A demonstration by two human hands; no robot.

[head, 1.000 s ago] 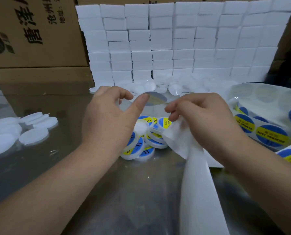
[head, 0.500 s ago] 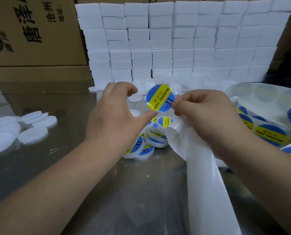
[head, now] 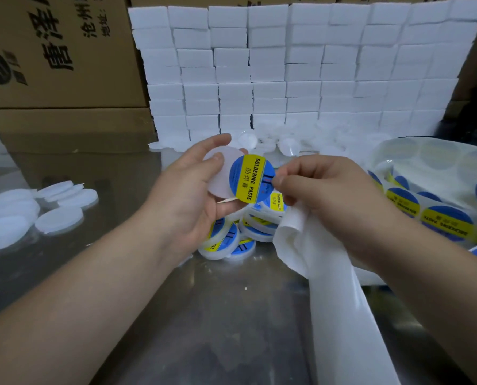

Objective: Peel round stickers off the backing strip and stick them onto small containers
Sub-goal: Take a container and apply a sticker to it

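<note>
My left hand [head: 188, 190] holds a small round white container [head: 218, 176] upright between thumb and fingers, flat face toward me. My right hand [head: 329, 198] pinches the right edge of a round blue-and-yellow sticker [head: 250, 178] that overlaps the container's right half. The same hand also clutches the empty white backing strip [head: 334, 287], which trails down to the near edge. Below the hands lies a pile of labelled containers [head: 231, 237].
Several plain white containers [head: 37, 212] lie at the left on the shiny metal table [head: 204, 329]. A sticker roll [head: 437, 212] spreads at the right. A wall of white boxes [head: 301, 73] and cardboard cartons [head: 59, 51] stand behind.
The sticker came off the strip and turned to face me. My left hand let it go and now holds a white container, against which the right hand brings the sticker.
</note>
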